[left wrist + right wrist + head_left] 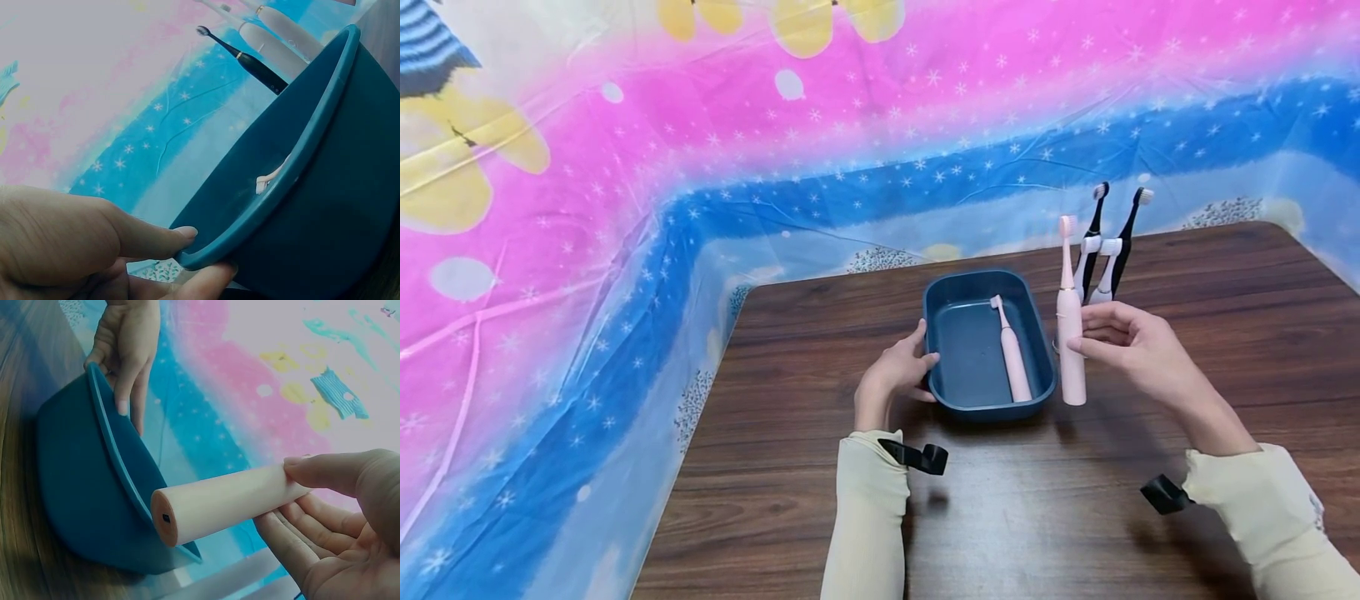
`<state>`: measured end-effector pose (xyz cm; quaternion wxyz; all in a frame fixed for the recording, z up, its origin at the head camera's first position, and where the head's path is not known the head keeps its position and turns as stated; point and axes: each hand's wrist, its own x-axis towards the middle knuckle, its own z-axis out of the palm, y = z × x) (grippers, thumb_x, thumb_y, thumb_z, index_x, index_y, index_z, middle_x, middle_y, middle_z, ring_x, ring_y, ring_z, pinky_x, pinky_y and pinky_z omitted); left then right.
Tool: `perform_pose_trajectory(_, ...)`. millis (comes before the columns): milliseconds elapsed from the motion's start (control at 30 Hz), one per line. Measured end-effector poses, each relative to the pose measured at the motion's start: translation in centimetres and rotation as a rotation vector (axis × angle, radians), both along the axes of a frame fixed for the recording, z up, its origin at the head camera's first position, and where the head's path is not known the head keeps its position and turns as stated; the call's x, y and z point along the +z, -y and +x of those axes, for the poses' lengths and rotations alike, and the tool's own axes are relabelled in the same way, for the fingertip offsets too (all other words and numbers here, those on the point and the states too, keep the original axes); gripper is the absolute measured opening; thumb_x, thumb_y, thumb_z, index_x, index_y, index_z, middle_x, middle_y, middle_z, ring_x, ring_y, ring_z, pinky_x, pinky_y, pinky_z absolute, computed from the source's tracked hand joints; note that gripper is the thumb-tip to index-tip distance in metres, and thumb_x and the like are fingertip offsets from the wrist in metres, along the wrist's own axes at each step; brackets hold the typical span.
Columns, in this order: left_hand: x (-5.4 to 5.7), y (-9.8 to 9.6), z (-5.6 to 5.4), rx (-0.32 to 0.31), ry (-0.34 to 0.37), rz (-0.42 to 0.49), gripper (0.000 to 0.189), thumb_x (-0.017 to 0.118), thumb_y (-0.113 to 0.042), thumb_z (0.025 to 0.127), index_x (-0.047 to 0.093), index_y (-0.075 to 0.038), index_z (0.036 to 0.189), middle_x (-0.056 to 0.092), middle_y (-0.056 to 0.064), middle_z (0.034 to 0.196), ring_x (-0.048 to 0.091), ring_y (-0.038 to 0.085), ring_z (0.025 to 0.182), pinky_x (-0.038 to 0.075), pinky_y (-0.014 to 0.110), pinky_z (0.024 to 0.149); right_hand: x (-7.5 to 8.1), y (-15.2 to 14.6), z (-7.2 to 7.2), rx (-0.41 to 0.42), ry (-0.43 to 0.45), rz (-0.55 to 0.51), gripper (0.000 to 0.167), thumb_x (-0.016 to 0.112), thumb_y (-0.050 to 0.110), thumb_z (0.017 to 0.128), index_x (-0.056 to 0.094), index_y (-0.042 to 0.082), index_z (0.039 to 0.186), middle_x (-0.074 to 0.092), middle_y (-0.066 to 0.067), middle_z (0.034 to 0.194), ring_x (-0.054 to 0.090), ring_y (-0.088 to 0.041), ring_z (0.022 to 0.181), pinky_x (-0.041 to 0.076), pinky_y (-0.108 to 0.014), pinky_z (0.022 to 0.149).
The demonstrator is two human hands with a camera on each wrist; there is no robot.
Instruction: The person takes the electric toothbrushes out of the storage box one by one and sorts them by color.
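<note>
My left hand [895, 367] pinches the left rim of a dark blue plastic basin [966, 350], thumb inside and fingers outside, as the left wrist view shows. Inside the basin, toward its right wall, lies a pink electric toothbrush [1014, 358] with its brush head pointing away. A second pink electric toothbrush [1071, 367] is held nearly upright just beyond the basin's right side. My right hand [1142, 342] grips its handle between thumb and fingers. In the right wrist view its round bottom end [165, 517] faces the camera.
Behind the held toothbrush stand two black electric toothbrushes [1124, 242] and two white ones [1103, 283], partly overlapping. The dark wood-grain table [790, 400] lies beneath everything. A patterned pink and blue cloth [850, 150] hangs along its back and left edges.
</note>
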<state>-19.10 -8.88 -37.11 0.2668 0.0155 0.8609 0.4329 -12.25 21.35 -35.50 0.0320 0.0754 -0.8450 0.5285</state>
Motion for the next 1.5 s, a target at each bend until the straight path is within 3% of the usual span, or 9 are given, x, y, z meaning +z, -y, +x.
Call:
perform_pose_trajectory(400, 0.0, 0.0, -0.1, -0.008, -0.009, -0.009, 0.066, 0.047, -0.027, 0.102, 0.007, -0.033, 0.154, 0.014, 0.011, 0.160, 0.066, 0.018, 0.062, 0.059, 0.044, 0.078, -0.5, -1.5, 0.3, -0.051, -0.030, -0.049, 0.039, 0.071, 0.023, 0.088, 0.057, 0.006, 0.120, 0.063, 0.018, 0.105, 0.063, 0.005, 0.093, 0.055, -0.014, 0.074)
perform_pose_trajectory(1100, 0.0, 0.0, 0.0, -0.003, 0.003, 0.004, 0.066, 0.046, -0.027, 0.102, 0.006, -0.034, 0.154, 0.012, 0.012, 0.160, 0.069, 0.033, 0.078, 0.057, 0.048, 0.081, -1.8, -4.6, 0.1, -0.116, -0.141, -0.160, 0.031, 0.069, 0.002, 0.086, 0.060, 0.011, 0.113, 0.065, 0.020, 0.100, 0.064, 0.007, 0.090, 0.054, -0.011, 0.070)
perform_pose_trajectory(1500, -0.1, 0.0, 0.0, -0.002, 0.006, 0.017, 0.067, 0.047, -0.027, 0.102, 0.005, -0.034, 0.154, 0.012, 0.012, 0.161, 0.069, 0.028, 0.072, 0.057, 0.049, 0.082, -2.6, -5.5, -0.5, -0.244, -0.160, -0.135, 0.032, 0.071, 0.002, 0.084, 0.059, 0.013, 0.112, 0.063, 0.024, 0.096, 0.062, 0.010, 0.084, 0.050, -0.006, 0.066)
